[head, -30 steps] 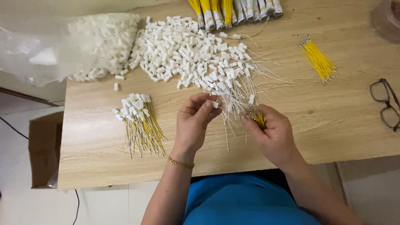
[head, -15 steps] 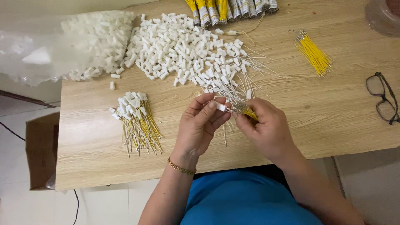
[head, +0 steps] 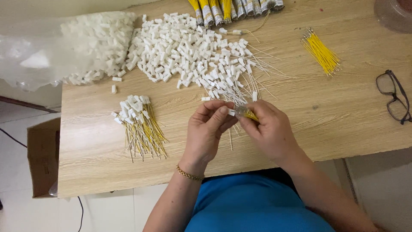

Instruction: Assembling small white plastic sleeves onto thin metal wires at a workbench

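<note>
Between both hands (head: 238, 126), touching fingertips, sits a white connector (head: 232, 112).

The surface (head: 334, 116) is showing a pale oak woodgrain with fine darker streaks. Above the left hand (head: 209, 129), a heap of connector housings (head: 180, 47) is lying plain white, trailing thin white wires (head: 253, 77). Left of that hand, a finished bundle (head: 139, 126) is pairing white caps with yellow and white leads. The right hand (head: 268, 129) is pinching a yellow wire (head: 249, 114). Far right of the hands, loose wires (head: 321, 51) are glowing bright yellow, and the glasses (head: 392, 96) are showing dark brown frames. A gold bracelet (head: 189, 174) is circling the left wrist, over a blue shirt (head: 253, 206).
</note>
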